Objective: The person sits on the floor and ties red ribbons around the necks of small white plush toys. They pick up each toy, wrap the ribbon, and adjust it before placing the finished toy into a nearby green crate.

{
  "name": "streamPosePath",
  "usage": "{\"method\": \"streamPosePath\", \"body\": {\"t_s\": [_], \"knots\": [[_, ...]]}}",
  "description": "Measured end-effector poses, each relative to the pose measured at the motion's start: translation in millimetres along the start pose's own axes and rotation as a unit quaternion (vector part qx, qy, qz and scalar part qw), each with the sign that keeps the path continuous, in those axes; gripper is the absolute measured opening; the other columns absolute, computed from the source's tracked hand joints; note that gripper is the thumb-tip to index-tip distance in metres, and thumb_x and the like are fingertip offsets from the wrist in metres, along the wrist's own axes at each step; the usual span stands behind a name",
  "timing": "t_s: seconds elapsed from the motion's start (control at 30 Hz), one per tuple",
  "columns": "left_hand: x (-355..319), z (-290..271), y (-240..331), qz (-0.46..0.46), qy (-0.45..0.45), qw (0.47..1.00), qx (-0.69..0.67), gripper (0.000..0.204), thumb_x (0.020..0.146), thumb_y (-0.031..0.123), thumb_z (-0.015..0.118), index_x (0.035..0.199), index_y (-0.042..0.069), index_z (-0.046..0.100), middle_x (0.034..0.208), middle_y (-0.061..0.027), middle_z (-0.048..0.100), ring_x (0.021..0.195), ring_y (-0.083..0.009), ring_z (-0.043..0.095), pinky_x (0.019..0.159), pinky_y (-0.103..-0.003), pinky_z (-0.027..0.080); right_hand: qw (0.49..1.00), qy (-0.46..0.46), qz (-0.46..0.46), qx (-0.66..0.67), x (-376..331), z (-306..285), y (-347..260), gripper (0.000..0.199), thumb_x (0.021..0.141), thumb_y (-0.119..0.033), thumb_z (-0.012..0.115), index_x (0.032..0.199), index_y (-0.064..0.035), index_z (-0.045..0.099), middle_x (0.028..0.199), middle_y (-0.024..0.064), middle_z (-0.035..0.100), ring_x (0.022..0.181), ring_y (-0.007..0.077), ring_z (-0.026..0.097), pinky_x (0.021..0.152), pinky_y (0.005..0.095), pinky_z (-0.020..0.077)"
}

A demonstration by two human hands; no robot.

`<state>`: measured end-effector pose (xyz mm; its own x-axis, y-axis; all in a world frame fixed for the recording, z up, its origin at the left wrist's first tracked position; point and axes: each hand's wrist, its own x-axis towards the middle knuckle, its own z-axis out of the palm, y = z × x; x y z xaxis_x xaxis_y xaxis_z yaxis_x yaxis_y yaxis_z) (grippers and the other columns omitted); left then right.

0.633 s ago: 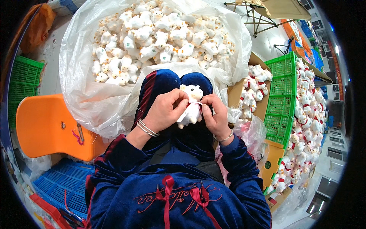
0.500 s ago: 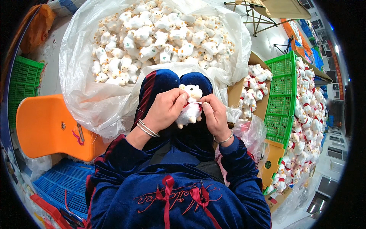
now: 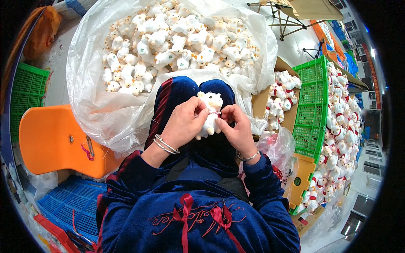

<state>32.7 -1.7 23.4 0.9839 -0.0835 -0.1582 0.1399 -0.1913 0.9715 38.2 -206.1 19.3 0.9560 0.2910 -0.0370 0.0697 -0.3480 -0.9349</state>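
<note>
A small white plush animal [image 3: 210, 100] rests upright on my lap between my knees, with cream ears and feet and a dark eye. Round its neck runs a thin pale pink ribbon [image 3: 215, 112]. My left hand [image 3: 184, 122] is closed at the toy's left side, thumb and fingers pinching near its neck. On the other side, my right hand [image 3: 238, 126] has bent fingers at the ribbon and its thumb against the toy's body. The fingertips partly cover the toy's chest, and the red cloth there is mostly hidden.
Ahead lies a big clear plastic bag [image 3: 90, 80] heaped with white plush toys [image 3: 168, 42]. On the right are a carton [image 3: 288, 110] and a green crate [image 3: 311, 105] with plush toys wearing red. An orange chair [image 3: 55, 139] and a blue crate [image 3: 71, 204] stand at left.
My right hand's thumb has shifted left onto the toy's body and its fingers have curled. The white ribbon ends and red cloth seen before are now mostly covered. The toy barely moved.
</note>
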Motion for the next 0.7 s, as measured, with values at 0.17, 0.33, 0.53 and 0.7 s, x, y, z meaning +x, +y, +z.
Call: {"method": "streamPosePath", "body": {"t_s": [0.17, 0.33, 0.53, 0.7], "knots": [[0, 9, -6, 0.046, 0.014, 0.998, 0.032, 0.018, 0.091, 0.017, 0.070, 0.091, 0.000, 0.064, 0.082, -0.0126, 0.067, 0.070, -0.0236, 0.067, 0.065, -0.036, 0.054, 0.990, -0.074, 0.116, 0.039, 3, -12, -8, 0.015, 0.094, -0.013, 0.073, 0.098, -0.0011, 0.065, 0.084, 0.0009, 0.064, 0.076, 0.0087, 0.061, 0.067, 0.0242, 0.0491], [0, 9, -5, 0.070, 0.007, 0.996, 0.059, 0.018, 0.090, 0.017, 0.073, 0.088, 0.000, 0.066, 0.085, -0.0120, 0.065, 0.071, -0.0248, 0.065, 0.066, -0.036, 0.053, 0.987, -0.070, -0.014, -0.141, 15, -28, -11, 0.011, 0.092, -0.011, 0.072, 0.093, -0.0020, 0.066, 0.079, 0.0071, 0.067, 0.072, 0.0150, 0.064, 0.066, 0.0282, 0.0502], [0, 10, -3, 0.069, 0.003, 0.995, 0.070, 0.016, 0.091, 0.014, 0.073, 0.091, -0.001, 0.067, 0.084, -0.0075, 0.066, 0.069, -0.0155, 0.063, 0.065, -0.030, 0.052, 0.928, 0.024, -0.276, -0.250, 31, -24, -27, 0.016, 0.075, 0.001, 0.073, 0.089, -0.0046, 0.067, 0.092, 0.0069, 0.064, 0.088, 0.0295, 0.062, 0.076, 0.0392, 0.0509], [-1, 10, -11, 0.064, 0.008, 0.997, 0.035, 0.015, 0.092, 0.013, 0.073, 0.094, -0.001, 0.068, 0.083, -0.0054, 0.068, 0.070, -0.0095, 0.062, 0.065, -0.026, 0.052, 0.892, -0.123, -0.313, -0.304, 3, -27, -38, 0.019, 0.072, -0.004, 0.076, 0.089, -0.0084, 0.068, 0.097, 0.0056, 0.063, 0.092, 0.0282, 0.062, 0.078, 0.0409, 0.0496]]}}
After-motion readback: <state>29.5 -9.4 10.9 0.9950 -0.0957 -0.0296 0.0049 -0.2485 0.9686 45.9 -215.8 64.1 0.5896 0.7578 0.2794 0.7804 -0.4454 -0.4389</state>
